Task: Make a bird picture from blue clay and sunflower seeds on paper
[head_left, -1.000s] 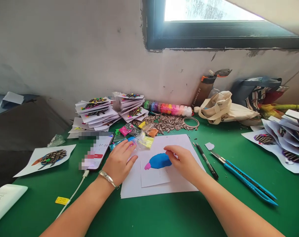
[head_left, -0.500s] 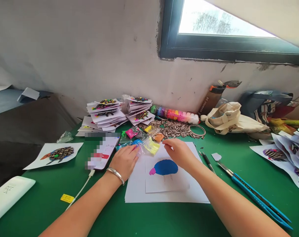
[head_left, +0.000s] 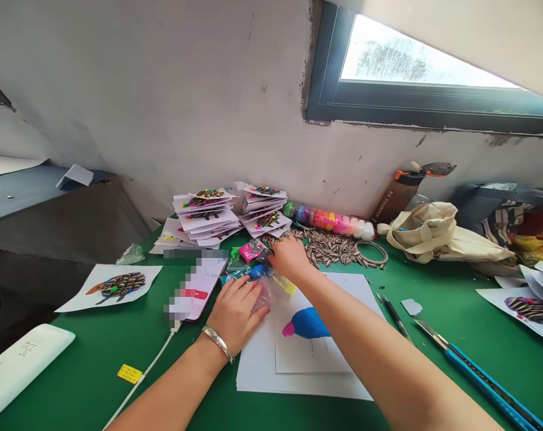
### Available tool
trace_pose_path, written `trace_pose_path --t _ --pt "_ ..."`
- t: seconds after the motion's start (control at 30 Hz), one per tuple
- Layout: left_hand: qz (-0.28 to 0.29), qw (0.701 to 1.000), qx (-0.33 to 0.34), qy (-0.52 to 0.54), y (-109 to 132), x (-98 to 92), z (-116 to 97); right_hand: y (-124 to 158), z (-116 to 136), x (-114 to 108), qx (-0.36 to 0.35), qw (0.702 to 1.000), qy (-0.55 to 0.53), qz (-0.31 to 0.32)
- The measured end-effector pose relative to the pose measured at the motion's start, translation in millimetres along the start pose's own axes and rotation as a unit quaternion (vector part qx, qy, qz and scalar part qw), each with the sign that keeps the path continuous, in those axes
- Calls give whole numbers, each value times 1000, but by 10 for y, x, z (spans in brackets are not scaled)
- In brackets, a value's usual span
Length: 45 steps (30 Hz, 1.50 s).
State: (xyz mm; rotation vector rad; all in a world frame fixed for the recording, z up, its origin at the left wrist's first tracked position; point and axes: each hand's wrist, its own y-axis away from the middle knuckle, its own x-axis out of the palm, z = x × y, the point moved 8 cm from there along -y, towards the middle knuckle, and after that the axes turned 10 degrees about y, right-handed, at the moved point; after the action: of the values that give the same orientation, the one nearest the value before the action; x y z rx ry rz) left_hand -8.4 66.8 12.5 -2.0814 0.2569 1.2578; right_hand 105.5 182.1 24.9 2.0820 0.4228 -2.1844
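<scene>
right hand [head_left: 288, 256] has reached packets [head_left: 252, 250], grip unclear, left hand [head_left: 237, 308] unclenched, blue oval [head_left: 309, 323] crosswise, pink end [head_left: 288, 329] leftward.

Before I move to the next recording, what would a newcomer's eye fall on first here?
Probably the blue shape with its pink end, on a white sheet near the middle, partly covered by the right forearm. Next, the striped seeds strewn behind the right hand, with a row of bright tubs beyond them. The blue cutter, blade bared, stands out at the lower right.
</scene>
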Motion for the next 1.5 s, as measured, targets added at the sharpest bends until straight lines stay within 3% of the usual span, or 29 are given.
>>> trace_pose_path --t 0.2,0.33,0.43,0.5,0.6,0.7,0.77,0.87,0.93,1.13,1.33,1.5 --pt "-47 998 3 39 -2 -110 -7 0 146 49 -8 1000 -9 -5" --pt "-139 984 -16 113 -13 -369 -21 89 88 -212 -13 997 -57 -49" --pt "-176 961 -97 190 -67 -515 46 274 31 -440 -27 992 -99 -69" --pt "-157 931 -175 278 -131 -491 100 458 6 -550 -34 988 -128 -76" --pt "-107 849 -268 443 -222 -327 62 762 -16 -611 -43 964 -251 -71" --pt "-41 756 -337 559 -248 -104 -104 1027 -107 -542 -5 918 -394 -40" --pt "-20 723 -356 591 -241 -7 -226 1180 -210 -467 39 876 -481 -16" --pt "-25 713 -360 602 -231 73 -352 1380 -345 -355 92 812 -576 31" --pt "-23 708 -357 608 -234 134 -425 1480 -407 -307 113 791 -599 56" --pt "27 707 -346 616 -297 318 -599 1571 -501 -245 135 772 -619 44" --pt "-2 703 -353 617 -288 426 -444 1600 -566 -13 161 720 -671 73" --pt "4 690 -370 622 -193 477 -330 1606 -519 39 147 739 -651 92"
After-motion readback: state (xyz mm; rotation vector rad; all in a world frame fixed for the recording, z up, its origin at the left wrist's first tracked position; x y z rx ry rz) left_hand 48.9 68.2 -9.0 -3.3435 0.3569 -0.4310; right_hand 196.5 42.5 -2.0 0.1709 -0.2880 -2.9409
